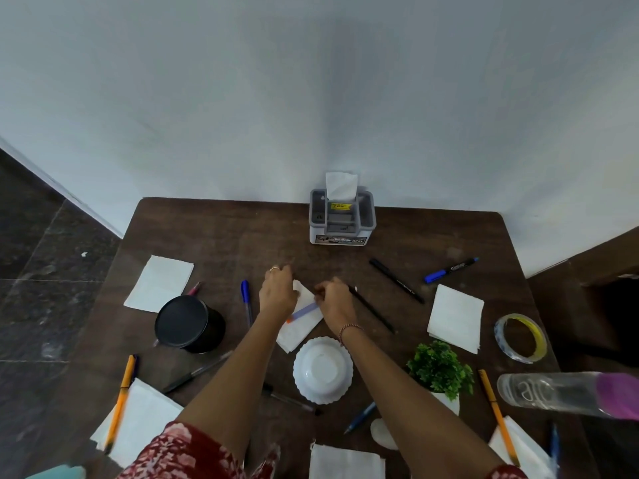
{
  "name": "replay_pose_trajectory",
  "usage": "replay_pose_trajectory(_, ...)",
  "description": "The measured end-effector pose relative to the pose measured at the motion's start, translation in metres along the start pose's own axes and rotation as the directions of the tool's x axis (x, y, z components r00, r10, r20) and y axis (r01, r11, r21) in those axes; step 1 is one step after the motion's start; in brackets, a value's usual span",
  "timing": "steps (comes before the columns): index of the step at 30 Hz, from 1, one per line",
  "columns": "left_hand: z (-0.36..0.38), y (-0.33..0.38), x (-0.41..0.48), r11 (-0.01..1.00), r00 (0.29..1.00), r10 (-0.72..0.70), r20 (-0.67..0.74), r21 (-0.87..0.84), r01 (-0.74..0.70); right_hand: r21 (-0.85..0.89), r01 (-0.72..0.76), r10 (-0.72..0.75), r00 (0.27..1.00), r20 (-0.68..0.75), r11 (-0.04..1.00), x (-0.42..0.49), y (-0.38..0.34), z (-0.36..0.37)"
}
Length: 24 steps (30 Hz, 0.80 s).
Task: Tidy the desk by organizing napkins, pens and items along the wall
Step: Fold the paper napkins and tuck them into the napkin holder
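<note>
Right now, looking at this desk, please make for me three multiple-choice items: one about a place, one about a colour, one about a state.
1. Where does the grey organizer stand?
A. against the wall at the far edge of the desk
B. beside the white bowl
C. on the floor

2. What colour is the cap of the marker at far right?
A. red
B. blue
C. green

3. How does the white bowl rest?
A. upright and full
B. on its side
C. upside down

Answers:
1. A, it sits at the far edge where the wall meets the desk, with a napkin sticking up from it.
2. B, its wide cap end is blue on a black barrel.
3. C, its flat base ring faces up, near the right hand.
</note>
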<state>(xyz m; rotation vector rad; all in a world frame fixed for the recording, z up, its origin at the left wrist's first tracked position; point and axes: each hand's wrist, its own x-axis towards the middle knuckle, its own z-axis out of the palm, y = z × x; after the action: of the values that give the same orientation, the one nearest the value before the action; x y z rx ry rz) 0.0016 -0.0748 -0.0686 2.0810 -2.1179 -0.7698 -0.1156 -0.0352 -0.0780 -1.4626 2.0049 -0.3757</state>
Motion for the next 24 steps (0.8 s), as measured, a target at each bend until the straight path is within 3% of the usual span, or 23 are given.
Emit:
replay_pose_trajectory(11,0.001,-0.003,0.0,0.996,0.996,-0.058,0.068,-0.068,0.063,0.009,0.019,-0.019,0.999,0.036,1.0,0.0,-0.006,0.003)
replay_pose_trajectory(17,-0.008,-0.002,-0.01,0.968,0.995,-0.07,-0.068,-0.247,0.051,0.049,0.039,-0.04,0.999,0.014,0.998,0.003,-0.006,-0.01)
replay_pose_trajectory(24,-0.028,-0.001,-0.023,0.896,0.978,0.011,-0.207,-0.432,-0.102,0.155,0.08,-0.071,0.995,-0.064,0.985,0.002,-0.015,-0.025)
